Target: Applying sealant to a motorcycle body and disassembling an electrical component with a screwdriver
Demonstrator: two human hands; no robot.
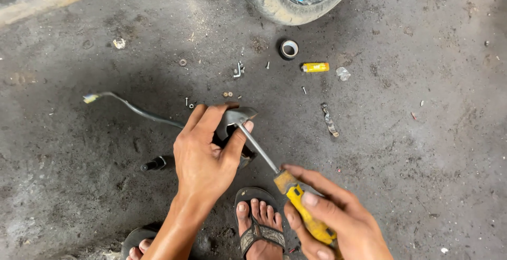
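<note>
Fingers (203, 120) of the left hand (203, 159) wrap around a small metal part (237, 117) above the concrete floor (422, 133), while the right hand (332, 218) grips a yellow-handled screwdriver (301, 204) whose tip touches that part.

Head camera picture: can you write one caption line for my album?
Left hand grips a small grey metal part with a cable, while right hand drives a yellow-handled screwdriver into it, above a gritty concrete floor.
</note>
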